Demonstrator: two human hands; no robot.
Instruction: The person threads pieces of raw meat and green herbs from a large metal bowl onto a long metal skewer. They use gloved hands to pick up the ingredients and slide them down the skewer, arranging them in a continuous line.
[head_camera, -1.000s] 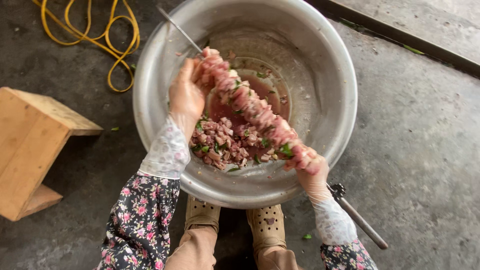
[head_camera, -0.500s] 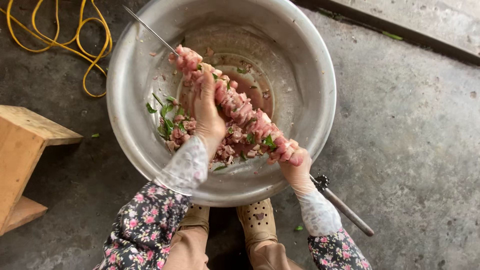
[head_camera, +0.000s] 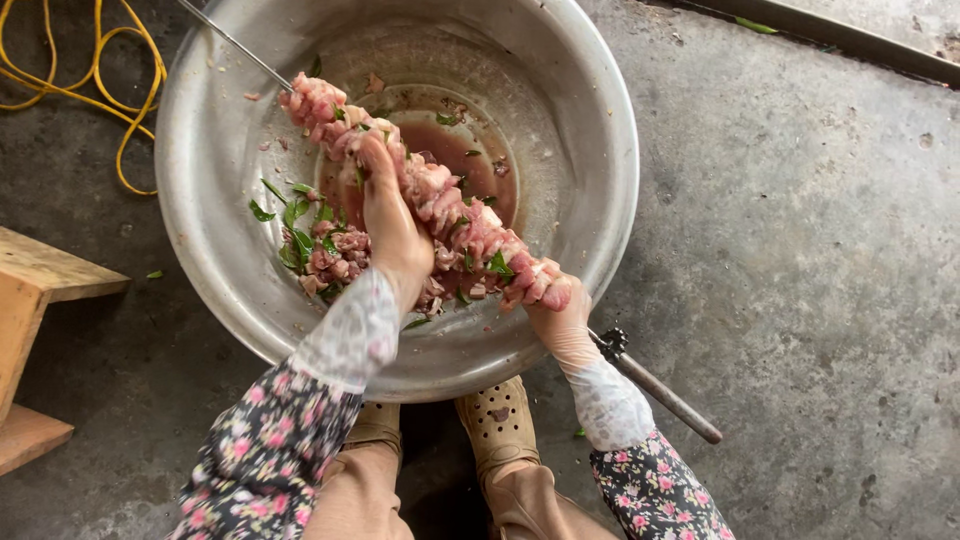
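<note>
A long metal skewer (head_camera: 232, 42) packed with pink meat chunks (head_camera: 440, 195) and green leaves lies slanted over a big steel basin (head_camera: 590, 150). My left hand (head_camera: 390, 225) grips the meat near the skewer's middle. At the lower end of the meat, just above the skewer's dark handle (head_camera: 660, 385), my right hand (head_camera: 560, 315) holds the skewer. Loose meat and leaves (head_camera: 320, 250) and reddish marinade lie in the basin's bottom. Both hands wear thin clear gloves and floral sleeves.
The basin stands on a grey concrete floor (head_camera: 800, 250). A wooden stool (head_camera: 30, 300) is at the left edge, and a yellow cord (head_camera: 110, 90) lies coiled at the top left. My two tan shoes (head_camera: 500, 425) sit under the basin's near rim.
My left hand has slid from the skewer's top end down to its middle. The camera has shifted, so the basin sits more to the left in view.
</note>
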